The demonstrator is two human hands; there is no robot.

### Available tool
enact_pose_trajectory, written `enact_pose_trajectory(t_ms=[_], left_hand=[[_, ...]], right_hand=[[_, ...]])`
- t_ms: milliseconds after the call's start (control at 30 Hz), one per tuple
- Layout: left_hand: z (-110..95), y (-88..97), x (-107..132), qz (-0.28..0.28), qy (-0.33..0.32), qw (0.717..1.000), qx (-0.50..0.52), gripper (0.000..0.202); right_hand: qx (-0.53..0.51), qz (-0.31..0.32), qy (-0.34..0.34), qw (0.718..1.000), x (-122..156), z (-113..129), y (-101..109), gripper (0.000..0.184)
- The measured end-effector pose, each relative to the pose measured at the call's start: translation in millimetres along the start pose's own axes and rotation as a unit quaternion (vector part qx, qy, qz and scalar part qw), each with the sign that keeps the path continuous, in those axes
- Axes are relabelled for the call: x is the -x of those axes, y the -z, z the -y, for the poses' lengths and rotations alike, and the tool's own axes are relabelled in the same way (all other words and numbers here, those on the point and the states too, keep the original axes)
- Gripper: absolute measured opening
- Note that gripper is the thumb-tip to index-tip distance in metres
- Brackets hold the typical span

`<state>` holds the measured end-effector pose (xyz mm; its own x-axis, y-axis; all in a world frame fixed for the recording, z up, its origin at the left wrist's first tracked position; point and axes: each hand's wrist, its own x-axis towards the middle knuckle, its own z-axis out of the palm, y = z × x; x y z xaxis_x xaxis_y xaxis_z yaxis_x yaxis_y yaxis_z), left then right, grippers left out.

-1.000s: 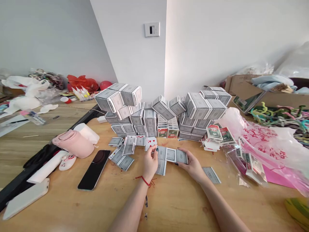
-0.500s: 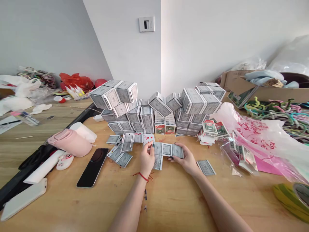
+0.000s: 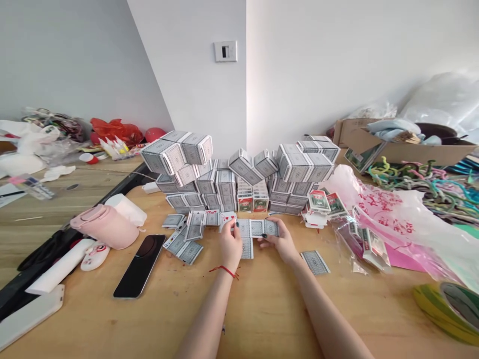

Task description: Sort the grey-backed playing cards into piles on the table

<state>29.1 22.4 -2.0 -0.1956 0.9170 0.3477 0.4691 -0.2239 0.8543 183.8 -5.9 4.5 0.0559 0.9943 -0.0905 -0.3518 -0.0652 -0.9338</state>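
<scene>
Between my hands is a piece made of joined grey-backed playing cards (image 3: 256, 228), with one panel hanging below the row. My left hand (image 3: 231, 244) pinches its left end, beside a face-up heart card (image 3: 226, 218). At the other end, my right hand (image 3: 280, 241) grips the piece with thumb and fingers. Left of my hands lie folded card pieces (image 3: 187, 249). A single card (image 3: 315, 262) rests face down to the right of my right hand. Behind stand stacked blocks built from cards (image 3: 194, 149).
Card boxes (image 3: 245, 198) stand among the blocks. To the left are a black phone (image 3: 139, 267), a pink cup (image 3: 105, 227) and a white phone-like object (image 3: 32, 319). On the right lie a pink plastic bag (image 3: 389, 204), pipe cleaners (image 3: 407, 184) and a roll of tape (image 3: 449, 306).
The view has tilted up slightly and shifted. Both hands keep hold of the joined cards; my right hand has come a little closer to my left with its end of the piece.
</scene>
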Motion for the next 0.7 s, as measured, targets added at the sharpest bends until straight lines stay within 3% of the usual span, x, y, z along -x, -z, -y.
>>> enact_pose_trajectory(t_ms=[100, 200, 300, 500, 567, 700], left_hand=[[2.0, -3.8, 0.9, 0.018, 0.005, 1.0, 0.011, 0.026], [1.6, -1.8, 8.6, 0.036, 0.02, 0.998, 0.039, 0.026], [-1.7, 5.4, 16.1, 0.059, 0.047, 0.996, 0.051, 0.027], [-6.5, 15.9, 19.1, 0.137, 0.141, 0.973, 0.117, 0.037], [-8.2, 16.8, 19.0, 0.135, 0.177, 0.967, 0.124, 0.041], [-12.0, 15.9, 19.8, 0.112, 0.227, 0.953, 0.166, 0.042]], right_hand=[[0.001, -0.051, 0.035, 0.998, 0.7, -2.2, -0.2, 0.046], [0.059, -0.053, 0.052, 0.995, 7.7, -2.9, 1.2, 0.04], [0.094, -0.116, 0.072, 0.986, 16.3, -3.6, -0.3, 0.033], [0.124, -0.157, 0.045, 0.979, 27.3, -7.6, -12.2, 0.04], [0.103, -0.173, 0.026, 0.979, 28.0, -8.3, -15.8, 0.048], [0.063, -0.212, 0.008, 0.975, 25.9, -9.3, -20.5, 0.048]])
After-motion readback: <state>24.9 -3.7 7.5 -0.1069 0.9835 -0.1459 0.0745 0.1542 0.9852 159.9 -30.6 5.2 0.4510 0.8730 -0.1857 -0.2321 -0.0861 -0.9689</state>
